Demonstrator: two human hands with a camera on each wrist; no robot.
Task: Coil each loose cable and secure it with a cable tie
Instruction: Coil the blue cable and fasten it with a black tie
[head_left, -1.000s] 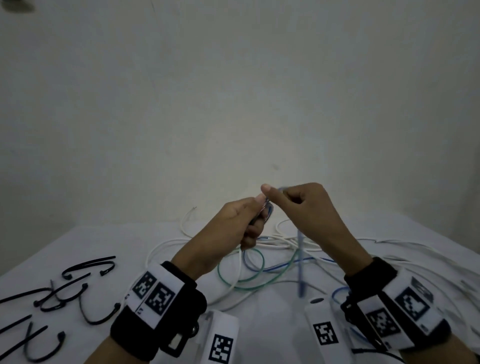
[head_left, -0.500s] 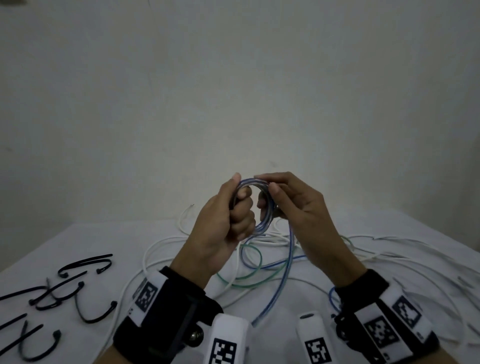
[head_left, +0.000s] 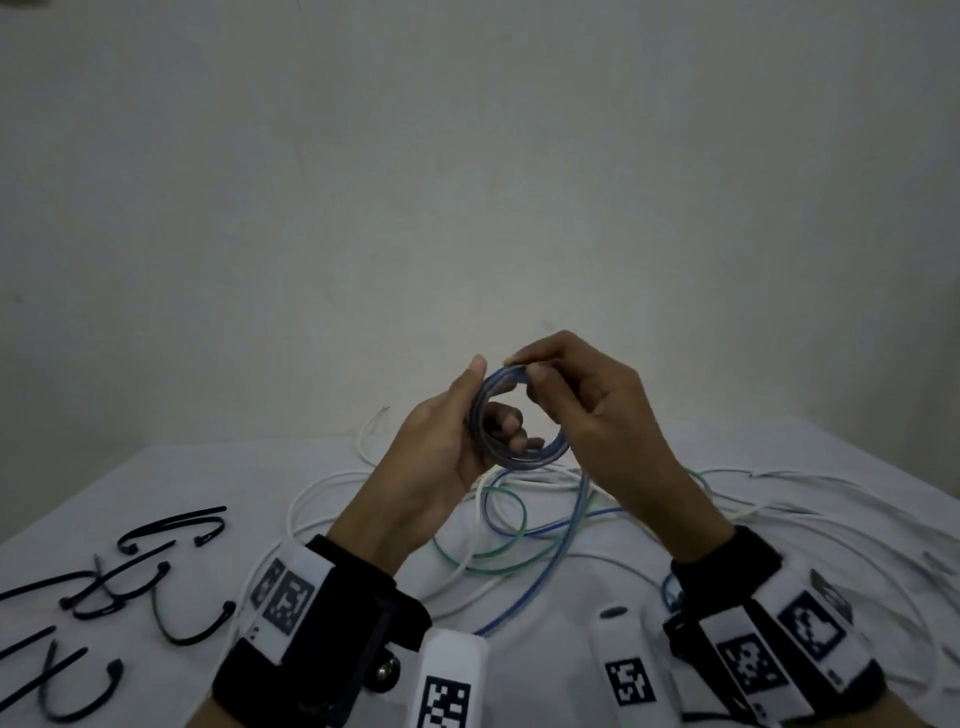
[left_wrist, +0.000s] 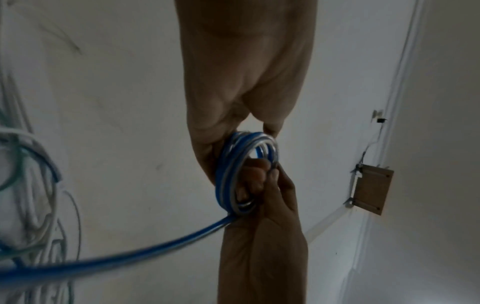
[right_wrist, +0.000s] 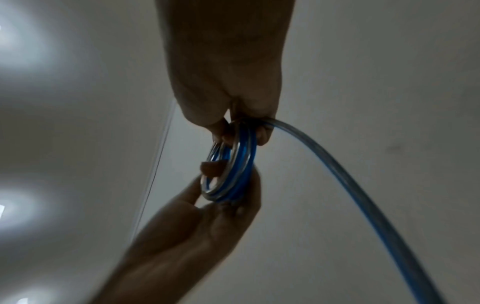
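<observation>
A blue-and-clear cable is wound into a small coil (head_left: 519, 453) held up above the table between both hands. My left hand (head_left: 491, 400) grips the coil's left side, thumb on its outer edge and fingers curled through the ring. My right hand (head_left: 524, 366) pinches the top of the coil. The left wrist view shows the coil (left_wrist: 226, 174) with fingers through it. The right wrist view shows the coil (right_wrist: 241, 164) too. The cable's loose tail (head_left: 576, 519) hangs from under my right hand down to the table. Several black cable ties (head_left: 171, 525) lie at the left.
A white-covered table (head_left: 156, 467) stands against a plain wall. Loose white cables (head_left: 322, 499), a green cable (head_left: 467, 566) and a thin blue one (head_left: 498, 519) lie tangled under the hands and spread to the right.
The hands have risen and parted slightly. The pinched bundle now shows as an open ring facing me, and the hanging tail has swung from straight down into a curve under the right hand.
</observation>
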